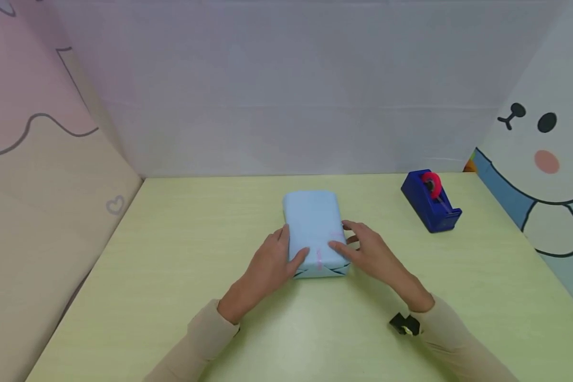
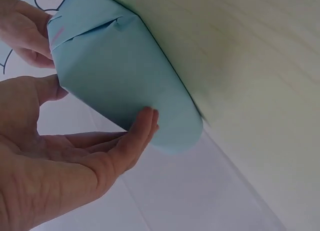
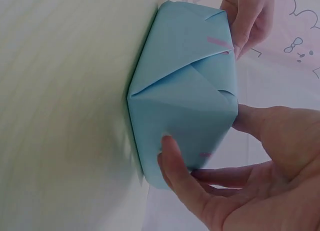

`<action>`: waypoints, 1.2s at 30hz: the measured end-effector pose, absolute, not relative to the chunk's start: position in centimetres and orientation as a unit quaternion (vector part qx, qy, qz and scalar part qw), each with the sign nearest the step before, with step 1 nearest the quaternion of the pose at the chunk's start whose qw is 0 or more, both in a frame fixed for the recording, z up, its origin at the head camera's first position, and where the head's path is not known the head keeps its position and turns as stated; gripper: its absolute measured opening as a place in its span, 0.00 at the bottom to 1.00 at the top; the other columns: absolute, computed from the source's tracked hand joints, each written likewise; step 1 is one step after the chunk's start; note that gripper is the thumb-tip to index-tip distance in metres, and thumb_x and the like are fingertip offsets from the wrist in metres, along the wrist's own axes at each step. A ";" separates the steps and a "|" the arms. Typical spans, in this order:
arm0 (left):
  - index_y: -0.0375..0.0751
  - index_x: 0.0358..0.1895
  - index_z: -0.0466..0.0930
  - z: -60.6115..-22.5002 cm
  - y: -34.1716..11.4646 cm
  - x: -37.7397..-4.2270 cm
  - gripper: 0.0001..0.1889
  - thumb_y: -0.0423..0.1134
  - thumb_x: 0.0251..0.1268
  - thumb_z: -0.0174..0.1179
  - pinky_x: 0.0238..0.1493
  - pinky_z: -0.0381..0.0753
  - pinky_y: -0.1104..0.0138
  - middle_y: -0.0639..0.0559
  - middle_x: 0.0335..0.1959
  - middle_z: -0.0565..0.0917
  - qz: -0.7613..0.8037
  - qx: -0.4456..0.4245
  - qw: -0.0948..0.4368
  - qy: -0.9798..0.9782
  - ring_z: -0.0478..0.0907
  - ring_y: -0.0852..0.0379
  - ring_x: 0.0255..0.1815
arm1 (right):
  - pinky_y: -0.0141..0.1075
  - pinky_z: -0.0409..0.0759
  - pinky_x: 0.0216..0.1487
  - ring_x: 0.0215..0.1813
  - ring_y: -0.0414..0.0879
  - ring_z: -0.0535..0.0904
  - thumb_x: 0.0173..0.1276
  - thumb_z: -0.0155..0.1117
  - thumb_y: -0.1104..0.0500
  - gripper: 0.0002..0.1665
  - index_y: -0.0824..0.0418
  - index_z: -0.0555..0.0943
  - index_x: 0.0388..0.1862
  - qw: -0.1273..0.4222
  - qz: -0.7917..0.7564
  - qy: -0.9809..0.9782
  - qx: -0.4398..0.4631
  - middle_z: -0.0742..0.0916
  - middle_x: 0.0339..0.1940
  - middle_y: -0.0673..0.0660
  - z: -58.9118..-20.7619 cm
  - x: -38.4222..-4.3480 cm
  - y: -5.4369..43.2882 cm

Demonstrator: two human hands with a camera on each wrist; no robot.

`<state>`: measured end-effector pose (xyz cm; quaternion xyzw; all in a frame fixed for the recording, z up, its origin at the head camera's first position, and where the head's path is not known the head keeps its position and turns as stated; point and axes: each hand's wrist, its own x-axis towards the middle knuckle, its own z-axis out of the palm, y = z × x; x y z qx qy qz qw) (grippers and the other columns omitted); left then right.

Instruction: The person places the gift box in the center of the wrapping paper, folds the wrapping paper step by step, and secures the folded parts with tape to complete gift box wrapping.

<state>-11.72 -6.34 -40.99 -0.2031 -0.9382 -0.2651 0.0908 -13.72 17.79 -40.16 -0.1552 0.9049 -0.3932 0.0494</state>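
A box-like package wrapped in light blue paper (image 1: 313, 215) lies on the table in the head view. Its near end shows folded flaps, and pinkish strips of tape mark the top. My left hand (image 1: 271, 260) holds its left edge, thumb on top and fingers along the side. On the opposite edge, my right hand (image 1: 370, 252) has its thumb on the top and its fingers at the right side. Up close in the right wrist view, the overlapping folds of the blue package (image 3: 185, 123) show, with the right fingertips (image 3: 172, 151) against its side wall.
A dark blue tape dispenser (image 1: 430, 204) with a red-cored roll stands at the back right of the pale yellow table (image 1: 196, 228). Behind rises a whitish backdrop (image 1: 277, 95), with printed panels on both sides. A small black object (image 1: 405, 323) sits by the right sleeve.
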 end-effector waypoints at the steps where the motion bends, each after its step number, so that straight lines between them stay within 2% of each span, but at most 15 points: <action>1: 0.14 0.68 0.65 -40.9 -6.3 -11.7 0.36 0.45 0.74 0.64 0.56 0.82 0.50 0.25 0.58 0.79 -0.276 -0.200 0.077 -0.937 0.80 0.35 0.57 | 0.53 0.84 0.54 0.58 0.63 0.83 0.76 0.65 0.51 0.40 0.76 0.65 0.74 0.062 -0.395 0.903 -0.155 0.76 0.69 0.73 -40.1 -13.7 17.8; 5: 0.14 0.71 0.59 -40.5 -6.4 -11.7 0.38 0.44 0.75 0.62 0.59 0.80 0.49 0.25 0.61 0.77 -0.325 -0.182 0.023 -0.928 0.78 0.35 0.60 | 0.54 0.82 0.58 0.61 0.64 0.81 0.79 0.61 0.49 0.39 0.76 0.65 0.75 0.092 -0.400 0.898 -0.160 0.77 0.70 0.72 -40.0 -13.7 17.9; 9: 0.16 0.73 0.58 -40.4 -6.4 -11.7 0.38 0.43 0.75 0.62 0.61 0.79 0.49 0.26 0.64 0.75 -0.357 -0.165 0.000 -0.919 0.77 0.36 0.62 | 0.53 0.83 0.58 0.60 0.63 0.82 0.79 0.62 0.51 0.37 0.75 0.67 0.74 0.085 -0.412 0.892 -0.165 0.78 0.69 0.71 -40.1 -13.6 17.9; 16: 0.18 0.74 0.59 -40.3 -6.2 -11.5 0.40 0.42 0.71 0.67 0.51 0.82 0.54 0.29 0.62 0.75 -0.372 -0.161 0.023 -0.914 0.79 0.44 0.49 | 0.51 0.85 0.53 0.59 0.66 0.83 0.76 0.66 0.53 0.37 0.74 0.67 0.73 0.050 -0.440 0.882 -0.163 0.78 0.68 0.73 -40.1 -13.1 17.9; 24: 0.21 0.77 0.54 -40.3 -6.0 -11.3 0.43 0.40 0.69 0.69 0.53 0.83 0.54 0.30 0.63 0.70 -0.414 -0.152 0.030 -0.897 0.80 0.42 0.52 | 0.48 0.86 0.52 0.58 0.65 0.84 0.70 0.73 0.57 0.41 0.72 0.67 0.74 0.017 -0.469 0.871 -0.146 0.80 0.64 0.71 -39.9 -12.6 17.8; 30: 0.23 0.77 0.56 -40.5 -5.8 -11.3 0.40 0.36 0.70 0.67 0.53 0.84 0.54 0.33 0.58 0.69 -0.460 -0.138 0.059 -0.875 0.80 0.41 0.55 | 0.42 0.85 0.53 0.62 0.63 0.80 0.66 0.75 0.64 0.45 0.72 0.64 0.77 -0.006 -0.501 0.850 -0.165 0.78 0.66 0.69 -40.0 -12.2 17.8; 36: 0.26 0.77 0.56 -40.5 -5.7 -11.4 0.39 0.33 0.70 0.67 0.54 0.84 0.52 0.31 0.55 0.69 -0.482 -0.142 0.086 -0.860 0.79 0.40 0.55 | 0.48 0.84 0.55 0.66 0.64 0.76 0.65 0.76 0.65 0.49 0.70 0.61 0.79 -0.019 -0.495 0.853 -0.162 0.74 0.69 0.69 -39.9 -11.9 17.9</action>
